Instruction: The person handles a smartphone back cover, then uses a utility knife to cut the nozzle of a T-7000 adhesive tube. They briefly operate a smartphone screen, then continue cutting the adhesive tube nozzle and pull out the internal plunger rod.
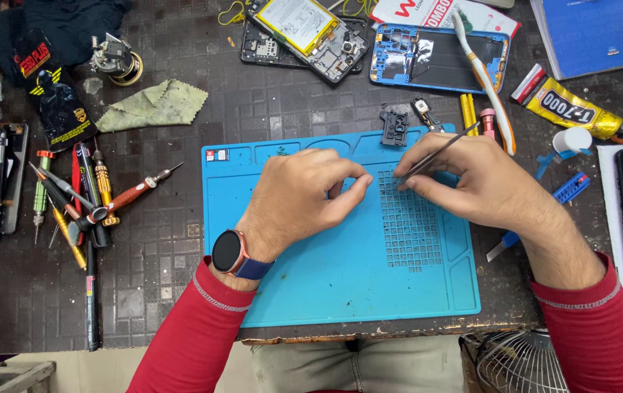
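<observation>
My left hand (302, 191) rests on a blue silicone repair mat (340, 276), fingers curled and pinched together near the mat's small square grid; whether a tiny part sits under the fingertips I cannot tell. My right hand (464, 178) grips thin metal tweezers (439, 151), with their tips down at the grid beside my left fingertips. A smartwatch with a blue strap is on my left wrist. Both sleeves are red.
Several screwdrivers (78, 196) lie left of the mat. A green cloth (152, 105), an opened phone with its battery (304, 33), a blue phone frame (439, 58), a toothbrush (482, 69), a glue tube (570, 105) and a small black part (394, 127) lie behind it. A wire fan guard (519, 360) is at bottom right.
</observation>
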